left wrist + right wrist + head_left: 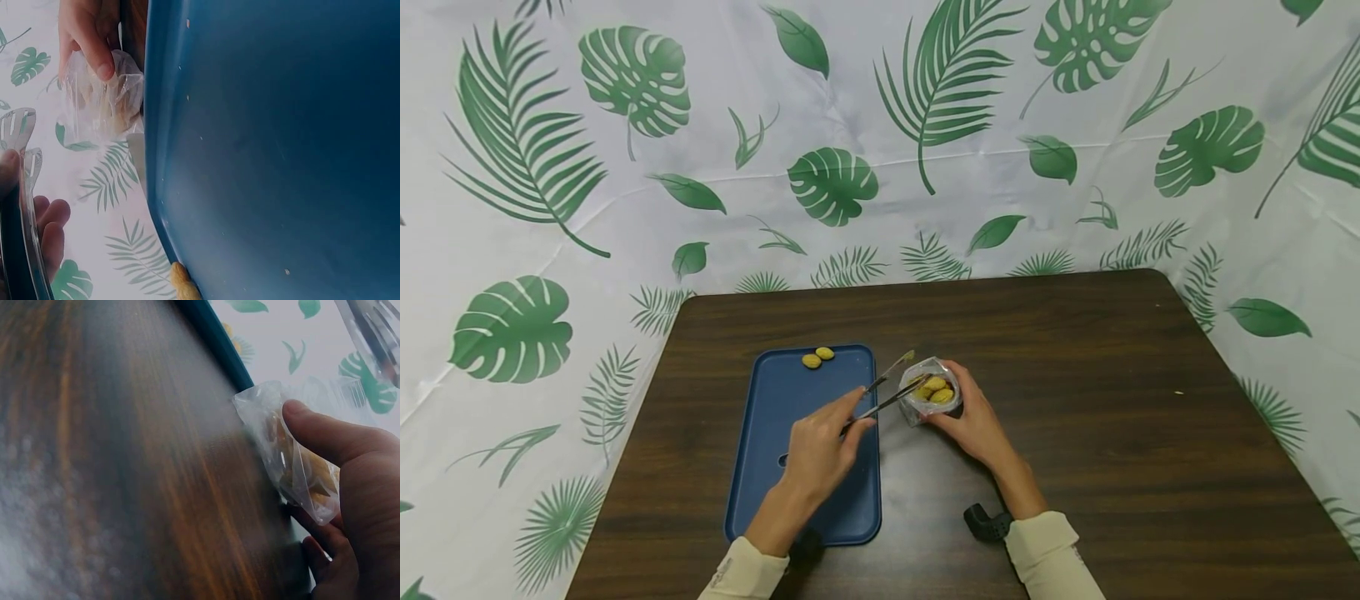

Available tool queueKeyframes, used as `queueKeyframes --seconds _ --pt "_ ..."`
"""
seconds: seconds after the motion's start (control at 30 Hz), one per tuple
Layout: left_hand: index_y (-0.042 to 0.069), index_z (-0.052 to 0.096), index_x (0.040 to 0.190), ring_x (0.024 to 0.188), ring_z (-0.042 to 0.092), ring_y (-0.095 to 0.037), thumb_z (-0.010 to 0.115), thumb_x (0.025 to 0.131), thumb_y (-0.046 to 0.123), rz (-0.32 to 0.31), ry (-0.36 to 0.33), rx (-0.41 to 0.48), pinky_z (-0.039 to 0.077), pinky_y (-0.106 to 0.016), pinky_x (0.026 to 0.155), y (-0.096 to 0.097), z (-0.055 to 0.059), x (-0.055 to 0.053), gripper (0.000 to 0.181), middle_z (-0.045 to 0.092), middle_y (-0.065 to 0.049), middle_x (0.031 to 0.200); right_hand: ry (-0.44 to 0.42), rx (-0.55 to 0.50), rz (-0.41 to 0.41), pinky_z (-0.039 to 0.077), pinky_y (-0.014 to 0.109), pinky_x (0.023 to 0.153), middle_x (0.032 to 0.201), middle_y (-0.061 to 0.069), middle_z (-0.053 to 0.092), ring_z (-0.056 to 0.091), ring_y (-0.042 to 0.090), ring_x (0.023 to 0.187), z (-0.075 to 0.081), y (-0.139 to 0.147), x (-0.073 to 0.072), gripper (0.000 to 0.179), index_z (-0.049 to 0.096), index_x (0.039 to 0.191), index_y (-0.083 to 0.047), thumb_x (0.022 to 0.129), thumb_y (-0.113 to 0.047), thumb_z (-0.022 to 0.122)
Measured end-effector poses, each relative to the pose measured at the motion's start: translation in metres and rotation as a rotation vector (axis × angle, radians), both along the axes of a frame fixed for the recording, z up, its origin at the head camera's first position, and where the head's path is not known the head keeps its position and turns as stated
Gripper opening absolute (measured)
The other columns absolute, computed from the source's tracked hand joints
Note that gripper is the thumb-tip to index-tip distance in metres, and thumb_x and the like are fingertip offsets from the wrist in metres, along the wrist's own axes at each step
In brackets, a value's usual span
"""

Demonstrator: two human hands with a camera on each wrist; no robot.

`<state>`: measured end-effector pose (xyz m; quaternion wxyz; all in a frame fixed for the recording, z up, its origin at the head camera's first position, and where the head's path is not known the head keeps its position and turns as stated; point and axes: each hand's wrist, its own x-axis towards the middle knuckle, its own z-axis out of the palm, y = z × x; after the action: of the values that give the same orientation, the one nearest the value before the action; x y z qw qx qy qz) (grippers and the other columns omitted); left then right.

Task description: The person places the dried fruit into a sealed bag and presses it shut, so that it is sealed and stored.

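My left hand (820,450) grips a pair of tongs (887,404) over the right side of a blue tray (790,408). The tongs' arms are spread, and one tip overlaps the mouth of a clear plastic bag (913,410) in the head view. Inside the bag are several unshelled peanuts (942,397). My right hand (976,423) holds the bag from its right side, thumb (312,428) pressed on the plastic in the right wrist view. Slotted tips of the tongs (17,128) show in the left wrist view.
Two peanuts (812,361) lie at the tray's far end. The tray sits on the left of a dark wooden table (1075,358), with a leaf-patterned cloth (955,208) behind. A black device (987,525) is at my right wrist. Small crumbs (287,272) dot the tray.
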<state>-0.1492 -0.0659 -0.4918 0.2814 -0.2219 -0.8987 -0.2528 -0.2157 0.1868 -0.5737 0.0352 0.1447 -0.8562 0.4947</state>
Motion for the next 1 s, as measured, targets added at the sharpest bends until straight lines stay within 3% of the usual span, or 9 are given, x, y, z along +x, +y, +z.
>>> queueKeyframes --seconds 0.63,1.0 --pt "0.005 0.063 0.121 0.064 0.066 -0.014 0.075 0.081 0.025 0.129 -0.017 -0.018 0.053 -0.032 0.055 -0.021 -0.002 -0.002 0.046 0.071 -0.006 0.082 -0.004 0.007 -0.006 0.033 0.055 0.102 0.14 -0.007 0.041 0.042 0.019 0.125 -0.002 -0.001 -0.002 0.086 0.029 0.141 -0.039 0.072 -0.043 0.079" --pt "0.001 0.064 0.116 0.061 0.066 -0.016 0.079 0.077 0.021 0.17 0.013 -0.006 0.052 -0.034 0.051 -0.028 -0.002 -0.004 0.046 0.07 -0.008 0.08 0.013 0.011 -0.01 0.035 0.053 0.1 0.139 -0.007 0.043 0.043 0.019 0.125 -0.003 0.001 0.0 0.087 0.028 0.142 -0.04 0.072 -0.041 0.08"
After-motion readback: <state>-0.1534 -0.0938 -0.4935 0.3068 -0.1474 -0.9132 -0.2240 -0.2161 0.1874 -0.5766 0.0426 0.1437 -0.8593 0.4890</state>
